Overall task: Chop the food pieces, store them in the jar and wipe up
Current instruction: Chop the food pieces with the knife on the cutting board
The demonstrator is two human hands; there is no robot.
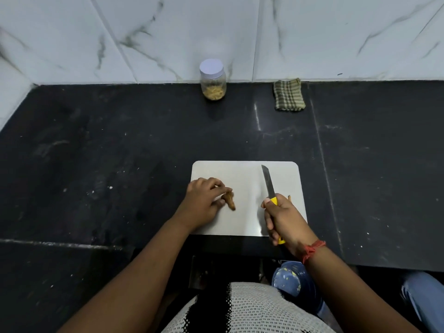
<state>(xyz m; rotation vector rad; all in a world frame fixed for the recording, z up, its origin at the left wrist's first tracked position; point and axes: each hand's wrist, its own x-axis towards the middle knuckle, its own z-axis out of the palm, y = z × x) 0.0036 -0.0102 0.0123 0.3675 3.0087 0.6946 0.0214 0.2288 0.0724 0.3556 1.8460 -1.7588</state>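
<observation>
A white cutting board (245,171) lies on the black counter near its front edge. On the board's left part my left hand (204,203) pinches a small brown food piece (230,200) with its fingertips. My right hand (283,219) grips the yellow handle of a knife (268,181), whose blade points away over the right side of the board, apart from the food. A thin brown sliver (289,197) lies just right of that hand. A clear jar (212,80) with a white lid, partly filled with chopped pieces, stands at the back by the wall.
A folded checked cloth (289,94) lies by the wall, right of the jar. The black counter (108,152) stretches wide to both sides. Below the counter's front edge is a blue bucket (293,282). White marble tiles form the back wall.
</observation>
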